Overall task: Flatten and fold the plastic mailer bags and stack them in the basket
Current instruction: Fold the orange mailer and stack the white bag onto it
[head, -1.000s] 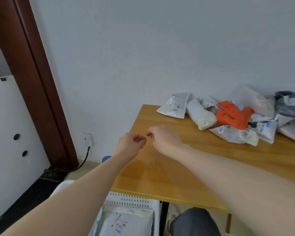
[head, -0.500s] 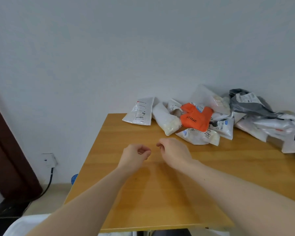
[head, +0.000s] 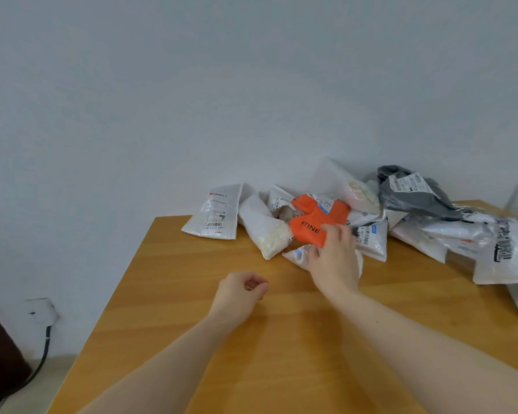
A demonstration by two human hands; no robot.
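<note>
Orange mailer under right hand | left hand curled, empty

mailer bags heaped at table's far edge.

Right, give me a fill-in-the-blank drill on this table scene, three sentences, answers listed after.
1. The right hand reaches the pile at the ____ mailer bag printed with black letters.
2. The left hand hovers over the wooden table, fingers curled, holding ____.
3. The dark grey bag lies on the ____ side of the pile, near the wall.

Missing words: orange; nothing; right
</note>
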